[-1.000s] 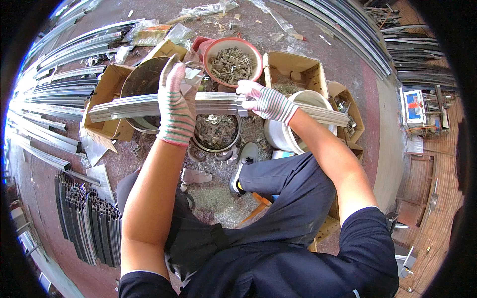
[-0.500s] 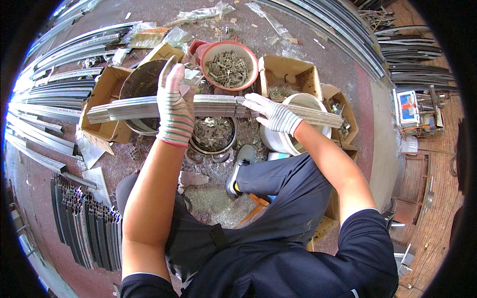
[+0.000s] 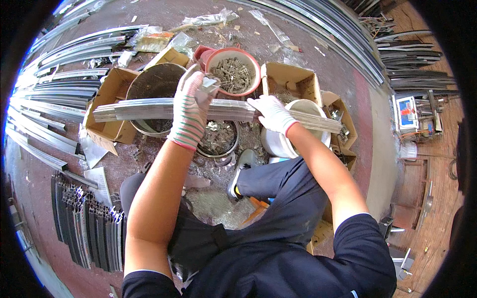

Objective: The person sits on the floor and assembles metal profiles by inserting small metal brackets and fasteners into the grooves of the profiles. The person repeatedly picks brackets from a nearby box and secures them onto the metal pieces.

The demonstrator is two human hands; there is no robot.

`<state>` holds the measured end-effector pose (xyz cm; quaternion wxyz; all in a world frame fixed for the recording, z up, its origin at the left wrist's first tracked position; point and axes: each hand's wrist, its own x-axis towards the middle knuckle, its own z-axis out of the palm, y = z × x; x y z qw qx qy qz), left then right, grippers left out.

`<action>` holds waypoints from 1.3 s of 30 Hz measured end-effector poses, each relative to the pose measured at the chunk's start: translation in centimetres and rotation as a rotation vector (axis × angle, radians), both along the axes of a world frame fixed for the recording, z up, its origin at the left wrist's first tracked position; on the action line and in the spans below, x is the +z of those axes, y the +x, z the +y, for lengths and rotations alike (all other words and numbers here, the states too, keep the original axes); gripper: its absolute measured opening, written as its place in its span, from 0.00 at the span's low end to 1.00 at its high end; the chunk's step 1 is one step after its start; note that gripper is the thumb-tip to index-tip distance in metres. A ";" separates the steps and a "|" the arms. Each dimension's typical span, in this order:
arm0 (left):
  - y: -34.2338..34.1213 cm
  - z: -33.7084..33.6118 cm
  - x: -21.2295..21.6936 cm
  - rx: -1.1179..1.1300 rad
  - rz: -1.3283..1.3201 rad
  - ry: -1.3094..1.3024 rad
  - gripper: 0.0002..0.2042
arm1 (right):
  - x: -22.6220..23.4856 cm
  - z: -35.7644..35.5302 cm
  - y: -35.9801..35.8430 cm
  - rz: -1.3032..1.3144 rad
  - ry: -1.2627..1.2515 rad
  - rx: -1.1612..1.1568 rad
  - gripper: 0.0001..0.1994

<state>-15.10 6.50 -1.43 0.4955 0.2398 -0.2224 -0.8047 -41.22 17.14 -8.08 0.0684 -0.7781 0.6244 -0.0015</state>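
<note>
A: State the finish of the strips (image 3: 231, 110).
B: Metal in appearance: smooth, silvery, moderately glossy along the faces.
A: And the small pieces (image 3: 210, 84) at the left grip (image 3: 191, 109)?
B: Bright, reflective metal by look. Left and right grip (image 3: 272, 113) are covered in matt knitted cloth.
A: Containers?
B: White bucket (image 3: 271, 141): smooth, plastic-looking. Carton (image 3: 305, 88): matt brown cardboard.
A: Remaining items?
B: Scrap (image 3: 231, 72): dull, rough-edged metal. Trousers (image 3: 283, 184): dark matt cloth. Film (image 3: 211, 18): glossy, clear plastic.

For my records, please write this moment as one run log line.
left hand: holding shiny pieces | right hand: at metal strips | red-rimmed basin: beyond strips
</note>
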 end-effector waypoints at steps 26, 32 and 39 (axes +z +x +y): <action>-0.3 2.8 0.1 -0.368 -0.356 -0.590 0.43 | 9.1 0.3 8.3 -1.390 0.032 -0.396 0.28; -0.3 2.3 1.4 -0.107 -0.667 -1.025 0.41 | 8.6 0.2 8.1 -1.259 -0.020 -0.326 0.23; 0.1 2.1 1.7 -0.180 -0.768 -1.261 0.43 | 7.8 0.7 7.5 -1.504 0.216 -0.299 0.17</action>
